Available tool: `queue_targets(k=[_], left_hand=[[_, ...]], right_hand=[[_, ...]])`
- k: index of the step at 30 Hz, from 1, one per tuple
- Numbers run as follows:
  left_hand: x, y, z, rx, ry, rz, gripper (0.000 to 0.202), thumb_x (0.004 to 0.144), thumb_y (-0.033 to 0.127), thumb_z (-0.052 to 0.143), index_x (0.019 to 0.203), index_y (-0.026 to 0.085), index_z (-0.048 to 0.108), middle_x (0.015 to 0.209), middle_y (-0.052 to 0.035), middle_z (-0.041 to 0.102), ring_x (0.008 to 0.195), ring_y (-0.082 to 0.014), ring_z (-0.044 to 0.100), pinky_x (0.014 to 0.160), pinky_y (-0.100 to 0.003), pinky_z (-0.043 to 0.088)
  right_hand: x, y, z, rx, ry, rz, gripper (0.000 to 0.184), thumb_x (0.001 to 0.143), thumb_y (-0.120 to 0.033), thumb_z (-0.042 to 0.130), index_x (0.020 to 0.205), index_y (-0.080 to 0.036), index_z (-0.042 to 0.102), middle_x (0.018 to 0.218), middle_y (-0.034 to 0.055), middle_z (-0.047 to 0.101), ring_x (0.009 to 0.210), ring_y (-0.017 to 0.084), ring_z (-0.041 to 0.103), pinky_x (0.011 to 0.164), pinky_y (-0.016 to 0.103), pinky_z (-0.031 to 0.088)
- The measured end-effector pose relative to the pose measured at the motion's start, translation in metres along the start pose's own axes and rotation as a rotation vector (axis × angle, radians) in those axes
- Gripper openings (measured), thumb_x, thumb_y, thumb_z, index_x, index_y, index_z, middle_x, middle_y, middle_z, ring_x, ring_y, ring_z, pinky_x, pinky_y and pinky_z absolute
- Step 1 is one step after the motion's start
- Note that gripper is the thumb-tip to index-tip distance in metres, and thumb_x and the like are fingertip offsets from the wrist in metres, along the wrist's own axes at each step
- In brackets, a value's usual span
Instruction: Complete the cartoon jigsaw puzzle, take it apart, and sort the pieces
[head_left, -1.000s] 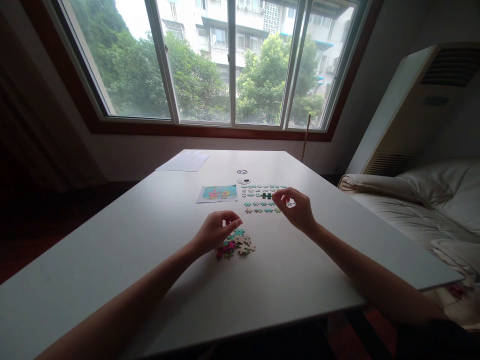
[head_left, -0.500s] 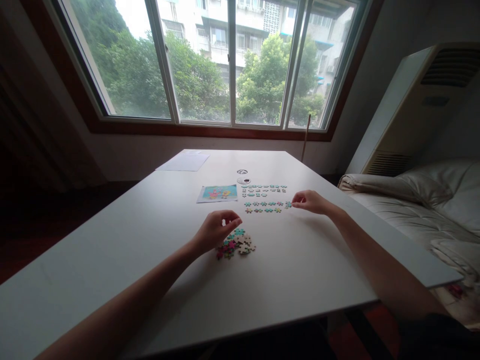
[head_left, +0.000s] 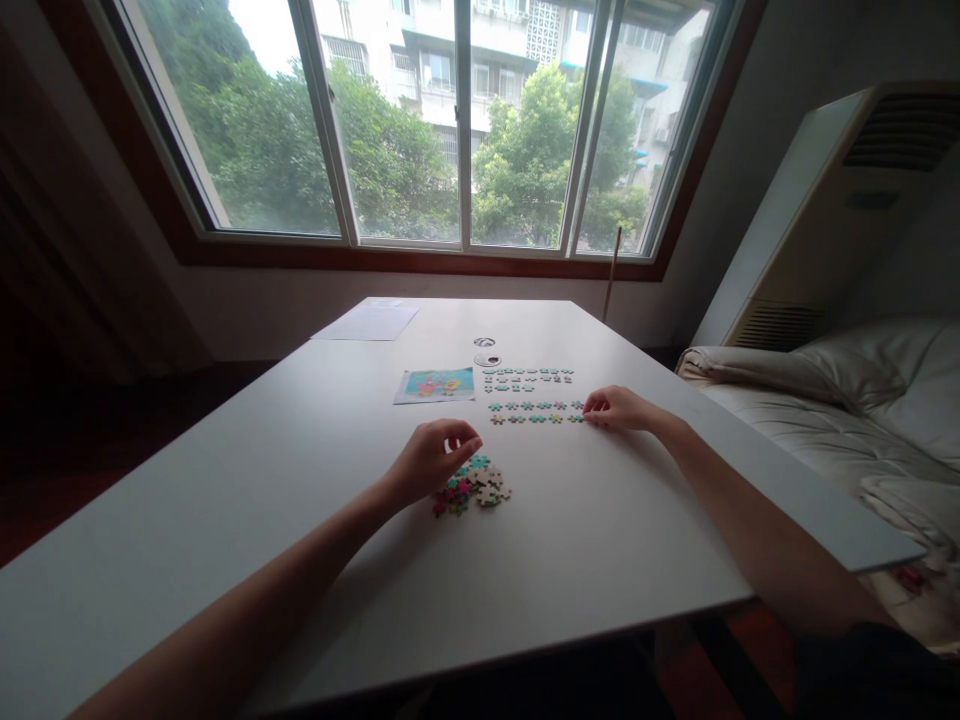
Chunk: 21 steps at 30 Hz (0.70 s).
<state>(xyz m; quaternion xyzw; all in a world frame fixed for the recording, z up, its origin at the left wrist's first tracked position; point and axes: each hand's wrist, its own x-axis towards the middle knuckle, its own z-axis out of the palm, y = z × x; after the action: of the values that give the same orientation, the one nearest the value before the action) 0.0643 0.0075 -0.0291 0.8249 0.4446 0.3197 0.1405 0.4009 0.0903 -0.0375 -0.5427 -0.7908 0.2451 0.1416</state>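
My right hand (head_left: 621, 409) pinches a jigsaw puzzle piece (head_left: 575, 419) flat on the table, at the right end of the nearest row. Just above that piece, another puzzle piece (head_left: 577, 405) ends the row behind. My left hand (head_left: 429, 462) hovers over a loose pile of puzzle pieces (head_left: 487, 482), thumb and fingers closed in a pinch; whether a piece is between the tips is too small to tell. Several rows of puzzle pieces (head_left: 527, 406) lie right of a colourful picture sheet (head_left: 436, 386) with pink and yellow figures on blue.
Two small round discs (head_left: 487, 360) lie behind the rows on the white table (head_left: 300, 480). White paper (head_left: 366, 322) is at the far left corner. A pale sofa (head_left: 825, 420) stands along the right side, and a window is ahead.
My right hand has come slightly nearer, bringing the puzzle piece from the end of the farther row to the end of the nearest row. My left hand has stayed almost still.
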Motion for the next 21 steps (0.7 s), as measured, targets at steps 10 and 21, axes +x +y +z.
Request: queue_targets(k=[10,21], left_hand=[[-0.005,-0.007,0.012,0.087,-0.153,0.116,0.022,0.078,0.033,0.05,0.089,0.019,0.064,0.081,-0.0046,0.059,0.076,-0.0167,0.051,0.07,-0.028,0.04],[-0.006,0.001,0.02,0.098,-0.154,0.175,0.017,0.076,0.03,0.055,0.087,0.022,0.065,0.086,-0.0058,0.055,0.082,-0.0187,0.049,0.074,-0.031,0.04]], right_hand=[[-0.004,-0.04,0.015,-0.18,0.179,-0.215,0.018,0.073,-0.03,0.053,0.078,-0.017,0.065,0.065,0.0018,0.062,0.059,0.011,0.055,0.057,0.02,0.041],[-0.021,-0.103,0.062,-0.124,0.101,-0.498,0.013,0.076,-0.02,0.053,0.08,-0.017,0.065,0.065,0.0011,0.062,0.056,0.008,0.053,0.054,0.019,0.038]])
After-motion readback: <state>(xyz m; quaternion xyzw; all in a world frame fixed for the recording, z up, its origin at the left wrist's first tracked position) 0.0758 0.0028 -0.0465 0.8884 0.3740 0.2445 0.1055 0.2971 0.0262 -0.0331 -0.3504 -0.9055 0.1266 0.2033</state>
